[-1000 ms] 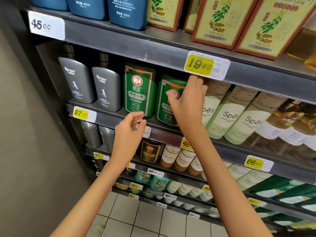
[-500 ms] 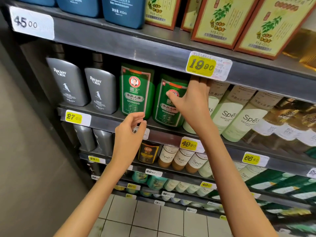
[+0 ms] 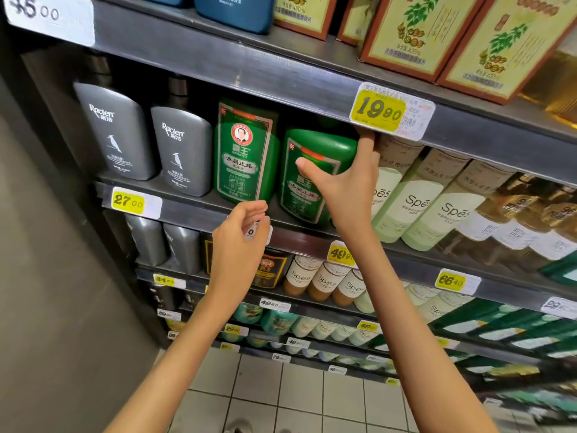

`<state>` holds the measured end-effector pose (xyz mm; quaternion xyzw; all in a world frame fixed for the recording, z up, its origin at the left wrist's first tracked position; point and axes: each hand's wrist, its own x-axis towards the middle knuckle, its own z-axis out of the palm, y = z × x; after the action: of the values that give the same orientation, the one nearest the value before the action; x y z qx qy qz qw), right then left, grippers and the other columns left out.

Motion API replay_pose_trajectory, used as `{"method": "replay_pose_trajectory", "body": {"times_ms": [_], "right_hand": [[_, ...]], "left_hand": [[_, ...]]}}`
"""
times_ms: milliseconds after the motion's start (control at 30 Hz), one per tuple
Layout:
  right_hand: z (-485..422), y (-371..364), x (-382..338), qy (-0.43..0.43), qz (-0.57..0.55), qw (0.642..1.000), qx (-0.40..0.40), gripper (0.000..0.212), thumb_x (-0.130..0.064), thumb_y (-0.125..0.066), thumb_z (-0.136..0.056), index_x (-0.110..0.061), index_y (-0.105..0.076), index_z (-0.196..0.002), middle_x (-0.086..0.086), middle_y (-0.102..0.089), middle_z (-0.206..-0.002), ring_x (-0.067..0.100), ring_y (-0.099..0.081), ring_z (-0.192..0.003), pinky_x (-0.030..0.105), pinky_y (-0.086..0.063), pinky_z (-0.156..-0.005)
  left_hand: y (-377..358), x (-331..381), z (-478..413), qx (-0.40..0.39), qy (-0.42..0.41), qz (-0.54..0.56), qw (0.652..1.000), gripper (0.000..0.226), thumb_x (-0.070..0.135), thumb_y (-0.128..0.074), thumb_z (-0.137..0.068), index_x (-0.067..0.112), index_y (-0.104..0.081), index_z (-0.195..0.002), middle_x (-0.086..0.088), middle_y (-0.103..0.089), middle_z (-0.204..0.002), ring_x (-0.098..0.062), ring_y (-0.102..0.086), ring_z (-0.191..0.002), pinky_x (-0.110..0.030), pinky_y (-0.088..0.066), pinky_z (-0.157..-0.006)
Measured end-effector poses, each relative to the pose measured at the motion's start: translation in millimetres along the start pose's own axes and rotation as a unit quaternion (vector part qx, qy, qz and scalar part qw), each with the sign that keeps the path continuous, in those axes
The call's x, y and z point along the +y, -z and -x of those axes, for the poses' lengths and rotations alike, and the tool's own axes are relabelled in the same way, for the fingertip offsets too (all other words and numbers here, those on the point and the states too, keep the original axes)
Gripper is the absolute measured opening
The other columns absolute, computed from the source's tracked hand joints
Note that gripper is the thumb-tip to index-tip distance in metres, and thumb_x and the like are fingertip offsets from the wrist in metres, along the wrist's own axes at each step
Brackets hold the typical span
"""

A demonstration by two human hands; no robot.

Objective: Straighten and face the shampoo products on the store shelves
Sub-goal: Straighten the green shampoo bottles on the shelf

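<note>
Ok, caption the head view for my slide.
Right hand grips the tilted green shampoo bottle beside its upright twin; left hand hovers at the shelf edge.

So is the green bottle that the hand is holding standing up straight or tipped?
Tipped. The right hand grips the green bottle; its label slants and its top sits lower than the upright green neighbour.

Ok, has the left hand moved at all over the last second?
No. The left hand stays put, fingertips just under the left green bottle, over the white tag on the shelf edge; the right hand grips the right green bottle.
</note>
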<state>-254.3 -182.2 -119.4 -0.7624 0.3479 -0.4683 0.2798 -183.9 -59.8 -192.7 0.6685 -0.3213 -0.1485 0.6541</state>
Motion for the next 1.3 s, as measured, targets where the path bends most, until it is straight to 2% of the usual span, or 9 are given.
{"method": "replay_pose_trajectory", "body": {"times_ms": [133,300,500,667,833,967,1100,1200,1300], "right_hand": [[2,-7,-4,-0.033,-0.038,0.998,0.034,0.053,-0.025,-0.085,-0.066,-0.008,-0.044,-0.095,-0.001,-0.037,-0.09,0.016,-0.04,-0.087,0.01,-0.033,-0.071],[4,-1,-12,-0.08,-0.108,0.989,0.062,0.048,-0.024,-0.083,-0.069,-0.012,-0.043,-0.093,0.013,-0.047,-0.104,0.005,-0.044,-0.087,0.007,-0.038,-0.076],[6,13,-15,-0.129,-0.152,0.979,0.038,0.052,-0.031,-0.083,-0.067,-0.014,-0.043,-0.095,0.019,-0.056,-0.111,0.03,-0.058,-0.104,0.047,-0.049,-0.09],[4,27,-10,-0.218,-0.259,0.941,-0.01,0.041,-0.023,-0.082,-0.071,-0.012,-0.054,-0.1,0.009,-0.069,-0.098,0.024,-0.07,-0.089,0.039,-0.058,-0.077],[31,39,6,-0.284,-0.305,0.899,-0.132,0.058,-0.032,-0.079,-0.072,-0.005,-0.057,-0.118,0.012,-0.071,-0.104,0.023,-0.071,-0.09,0.034,-0.058,-0.074],[68,53,29,-0.326,-0.3,0.868,-0.226,0.076,-0.042,-0.078,-0.069,-0.01,-0.045,-0.13,0.011,-0.066,-0.118,0.021,-0.068,-0.101,0.031,-0.056,-0.08],[99,73,48,-0.352,-0.418,0.785,-0.292,0.092,-0.051,-0.083,-0.058,-0.011,-0.047,-0.131,0.007,-0.066,-0.121,0.021,-0.063,-0.111,0.035,-0.053,-0.091],[111,79,54,-0.364,-0.482,0.745,-0.282,0.08,-0.044,-0.085,-0.059,-0.012,-0.054,-0.125,0.01,-0.067,-0.119,0.025,-0.063,-0.111,0.039,-0.052,-0.094],[118,78,58,-0.405,-0.477,0.752,-0.209,0.052,-0.031,-0.07,-0.073,-0.015,-0.057,-0.12,0.009,-0.07,-0.112,0.026,-0.066,-0.104,0.037,-0.057,-0.083]], "left_hand": [[3,-2,5,-0.004,-0.002,-0.001,1.0,0.022,0.013,-0.056,-0.091,0.019,-0.06,-0.112,0.009,-0.064,-0.109,0.002,-0.059,-0.105,-0.011,-0.044,-0.092],[5,-5,8,0.002,0.001,-0.009,1.0,0.022,0.016,-0.056,-0.091,0.019,-0.06,-0.113,0.012,-0.064,-0.108,0.003,-0.058,-0.105,-0.02,-0.045,-0.096],[-2,-5,4,-0.023,0.02,-0.012,0.999,0.043,0.031,-0.061,-0.086,0.017,-0.052,-0.126,0.005,-0.058,-0.124,-0.005,-0.052,-0.117,-0.024,-0.041,-0.102],[-5,8,-7,-0.16,0.097,0.038,0.982,0.071,0.061,-0.06,-0.063,0.016,-0.055,-0.118,0.011,-0.065,-0.105,-0.012,-0.061,-0.107,-0.007,-0.047,-0.076],[10,9,21,-0.26,0.18,0.116,0.941,0.097,0.08,-0.073,-0.025,0.023,-0.056,-0.101,0.01,-0.074,-0.092,-0.005,-0.069,-0.087,-0.017,-0.053,-0.073],[6,-7,76,-0.216,0.25,0.206,0.921,0.098,0.07,-0.082,-0.023,0.023,-0.057,-0.105,0.007,-0.074,-0.095,-0.01,-0.07,-0.088,-0.022,-0.055,-0.07],[-1,-12,99,-0.193,0.276,0.227,0.914,0.094,0.069,-0.082,-0.02,0.028,-0.059,-0.102,0.009,-0.074,-0.093,-0.008,-0.07,-0.086,-0.019,-0.055,-0.066],[-8,-3,92,-0.239,0.239,0.178,0.924,0.089,0.073,-0.078,-0.029,0.029,-0.058,-0.104,0.011,-0.073,-0.097,-0.007,-0.069,-0.09,-0.018,-0.054,-0.07],[-7,4,76,-0.326,0.229,0.07,0.915,0.093,0.074,-0.07,-0.041,0.031,-0.049,-0.121,0.009,-0.067,-0.116,-0.006,-0.064,-0.103,-0.03,-0.05,-0.092]]}}
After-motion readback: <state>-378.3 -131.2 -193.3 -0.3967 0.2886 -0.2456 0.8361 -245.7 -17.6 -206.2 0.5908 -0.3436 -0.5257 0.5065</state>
